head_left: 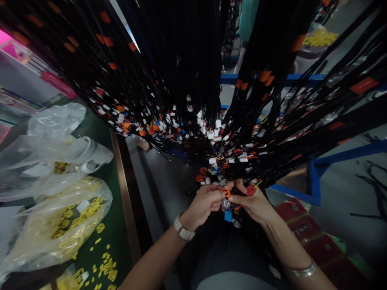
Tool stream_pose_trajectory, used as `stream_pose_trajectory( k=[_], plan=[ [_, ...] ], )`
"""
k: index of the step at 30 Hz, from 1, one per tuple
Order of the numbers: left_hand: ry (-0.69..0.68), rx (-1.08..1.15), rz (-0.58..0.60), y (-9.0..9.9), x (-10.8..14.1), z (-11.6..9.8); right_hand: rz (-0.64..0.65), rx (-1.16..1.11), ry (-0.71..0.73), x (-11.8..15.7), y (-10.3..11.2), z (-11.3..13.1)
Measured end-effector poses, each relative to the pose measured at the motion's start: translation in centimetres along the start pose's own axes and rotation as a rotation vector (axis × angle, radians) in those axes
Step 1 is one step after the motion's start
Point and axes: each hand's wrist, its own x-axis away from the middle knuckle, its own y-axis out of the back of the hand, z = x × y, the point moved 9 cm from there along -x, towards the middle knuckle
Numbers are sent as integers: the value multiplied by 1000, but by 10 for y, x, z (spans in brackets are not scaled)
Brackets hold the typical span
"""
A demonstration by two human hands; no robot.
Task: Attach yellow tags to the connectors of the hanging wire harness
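Observation:
My left hand (208, 200), with a white watch on its wrist, pinches a small orange connector (226, 193) between thumb and fingers. From the other side my right hand (250, 201) closes its thumb and fingertips on the same connector. A red connector (250, 190) with a yellow wire sits against the right hand's fingers; whether it is gripped I cannot tell. Just below hang a blue connector (228, 216) and a clear one (225, 204). Black cable bundles (193, 52) come down in front of me, ending in many white, orange and red connectors (211, 131).
On the left a green-topped table (119, 225) carries a clear bag (99, 189) of yellow parts, loose yellow pieces (105, 266) and a white cup (90, 151). A blue frame (316, 181) stands right, by red bundles (302, 225). A person in teal (248, 20) is behind the cables.

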Motion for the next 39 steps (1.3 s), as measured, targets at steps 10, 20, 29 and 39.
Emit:
stream_pose_trajectory(
  k=[10,20,29,39],
  plan=[
    [-3,-164,-17,17,4,-23,88,-275,-50,1,-5,3],
    [-150,156,-166,41,5,-38,27,-264,-60,-1,-4,2],
    [-71,162,-35,13,8,-27,-80,-355,-109,-1,5,-4],
    [-77,189,-4,1,13,-33,-123,-475,-222,3,-4,-3]
  ],
)
